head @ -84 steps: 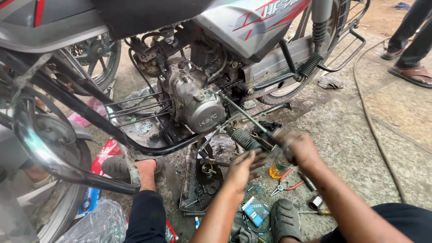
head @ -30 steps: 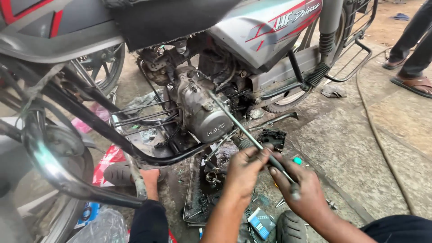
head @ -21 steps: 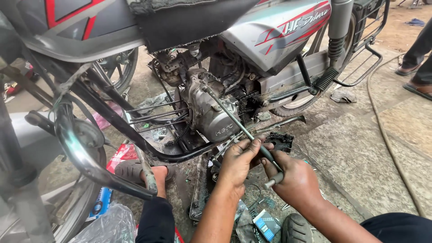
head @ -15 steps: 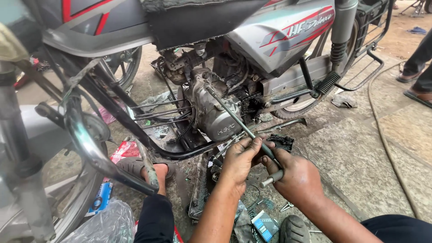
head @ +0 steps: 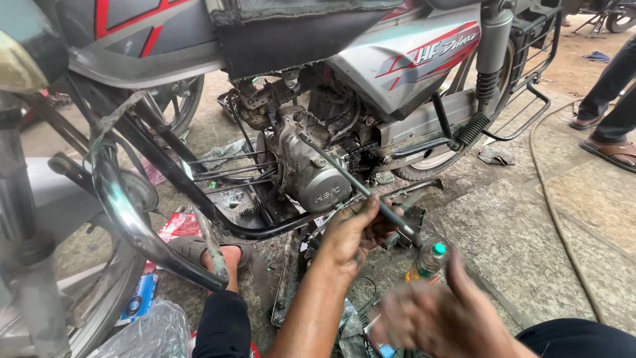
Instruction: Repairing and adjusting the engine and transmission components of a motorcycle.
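Note:
A long metal wrench rod (head: 331,166) runs from the side of the motorcycle's grey engine (head: 318,182) down towards me. My greasy left hand (head: 354,232) is closed around the rod's lower end, close to its handle. Lower down, nearer me, my right hand (head: 430,318) is blurred, away from the rod, with its fingers apart and nothing in it. Between the two hands a small bottle with a green cap (head: 427,260) stands on the ground.
My sandalled foot (head: 222,255) rests under the chrome crash guard (head: 132,219). Loose parts and packets lie on the dirty concrete below the engine. A hose (head: 550,212) curves along the right. Another person's feet (head: 609,146) stand at the far right. A plastic bag (head: 146,335) lies at the bottom left.
Both hands held the wrench rod before. Now my right hand has let go and pulled back towards me, while my left hand keeps its grip on the rod.

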